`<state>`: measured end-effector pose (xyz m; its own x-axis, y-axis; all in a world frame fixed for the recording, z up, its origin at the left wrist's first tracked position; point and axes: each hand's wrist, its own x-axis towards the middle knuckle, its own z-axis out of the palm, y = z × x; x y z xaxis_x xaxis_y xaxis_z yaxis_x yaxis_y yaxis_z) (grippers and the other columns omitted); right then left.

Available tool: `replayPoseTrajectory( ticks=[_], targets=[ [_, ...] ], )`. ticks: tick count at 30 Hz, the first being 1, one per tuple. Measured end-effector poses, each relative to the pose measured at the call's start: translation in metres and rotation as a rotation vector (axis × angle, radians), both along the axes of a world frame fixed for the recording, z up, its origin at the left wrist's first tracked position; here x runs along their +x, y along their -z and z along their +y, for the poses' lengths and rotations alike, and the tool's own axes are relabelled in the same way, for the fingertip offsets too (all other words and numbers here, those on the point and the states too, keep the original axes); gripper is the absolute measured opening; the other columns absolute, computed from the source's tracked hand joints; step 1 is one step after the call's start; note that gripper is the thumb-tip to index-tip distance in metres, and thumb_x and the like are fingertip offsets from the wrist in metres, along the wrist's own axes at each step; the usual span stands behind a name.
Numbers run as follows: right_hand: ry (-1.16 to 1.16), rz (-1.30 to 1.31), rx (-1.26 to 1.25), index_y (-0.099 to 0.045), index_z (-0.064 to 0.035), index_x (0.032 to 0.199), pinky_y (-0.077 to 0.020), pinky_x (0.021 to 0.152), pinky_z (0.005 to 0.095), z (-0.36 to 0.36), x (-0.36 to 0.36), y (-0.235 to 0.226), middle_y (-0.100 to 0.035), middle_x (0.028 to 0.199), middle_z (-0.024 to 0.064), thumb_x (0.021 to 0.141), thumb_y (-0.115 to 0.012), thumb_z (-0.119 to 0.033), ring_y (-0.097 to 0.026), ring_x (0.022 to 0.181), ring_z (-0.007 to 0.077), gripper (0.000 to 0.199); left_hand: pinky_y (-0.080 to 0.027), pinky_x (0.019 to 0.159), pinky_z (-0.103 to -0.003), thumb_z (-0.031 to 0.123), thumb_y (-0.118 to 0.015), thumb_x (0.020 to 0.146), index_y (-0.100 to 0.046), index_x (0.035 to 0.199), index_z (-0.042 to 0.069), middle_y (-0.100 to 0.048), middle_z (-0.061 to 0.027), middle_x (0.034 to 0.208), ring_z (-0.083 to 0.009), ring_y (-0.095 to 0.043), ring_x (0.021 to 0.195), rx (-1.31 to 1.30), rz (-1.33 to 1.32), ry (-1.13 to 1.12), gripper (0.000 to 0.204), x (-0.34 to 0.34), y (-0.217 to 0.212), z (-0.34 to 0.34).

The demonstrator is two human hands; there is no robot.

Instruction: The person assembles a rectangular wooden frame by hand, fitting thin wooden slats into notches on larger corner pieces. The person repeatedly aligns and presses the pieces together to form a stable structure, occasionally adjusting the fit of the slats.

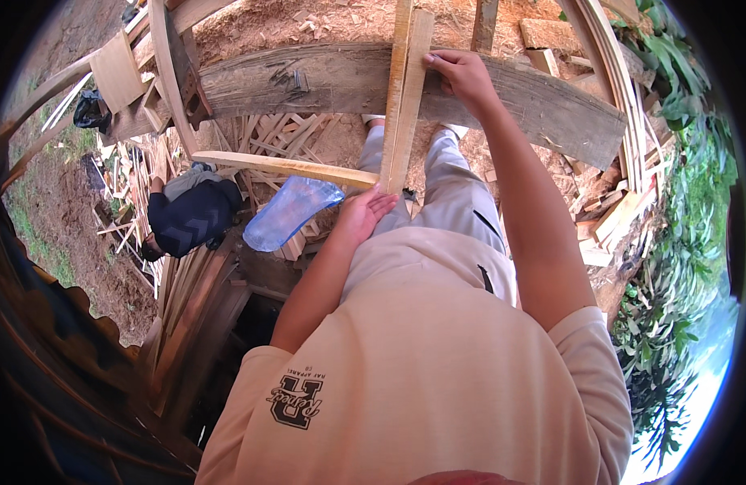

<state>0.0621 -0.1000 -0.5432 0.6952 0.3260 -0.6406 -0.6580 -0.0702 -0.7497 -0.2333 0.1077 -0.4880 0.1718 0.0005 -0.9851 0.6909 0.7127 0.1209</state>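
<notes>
Two pale wooden strips [405, 97] run upright across a thick weathered plank [341, 81]. My right hand [462, 73] grips the strips where they cross the plank. My left hand [363, 212] holds their near end, with the fingers curled under it. A third pale strip [284, 166] lies slanted to the left, its end next to my left hand. My legs in light trousers [454, 194] stand below the plank.
A blue plastic bottle [288, 212] lies left of my left hand. Another person in a dark top [187, 214] crouches at the left among offcuts. Scrap wood and sawdust [284, 129] cover the ground. Curved boards [615, 81] and green plants stand right.
</notes>
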Motion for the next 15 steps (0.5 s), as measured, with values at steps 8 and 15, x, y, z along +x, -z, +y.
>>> replayPoseTrajectory(
  ticks=[8, 15],
  targets=[
    [-0.022, -0.067, -0.091, -0.08, -0.0023, 0.116, -0.0443, 0.058, 0.0283, 0.005, -0.009, 0.005, -0.07, 0.076, -0.0003, 0.098, -0.076, -0.027, -0.054, 0.062, 0.0063, 0.031, -0.064, 0.092, -0.039, 0.029, -0.065, 0.107, -0.057, 0.119, -0.005, -0.073, -0.0244, 0.11, -0.0314, -0.075, 0.103, 0.05, 0.006, 0.055, 0.037, -0.004, 0.004, -0.001],
    [-0.098, 0.014, -0.123, -0.079, -0.0004, 0.116, -0.0518, 0.073, 0.0302, 0.0, -0.005, -0.006, -0.077, 0.087, 0.0059, 0.099, -0.075, -0.027, -0.063, 0.078, 0.01, 0.032, -0.064, 0.091, -0.039, 0.03, -0.066, 0.107, -0.057, 0.119, -0.006, -0.073, -0.0244, 0.11, -0.0314, -0.075, 0.104, 0.082, 0.018, 0.069, 0.039, -0.006, 0.006, -0.003]
  ],
)
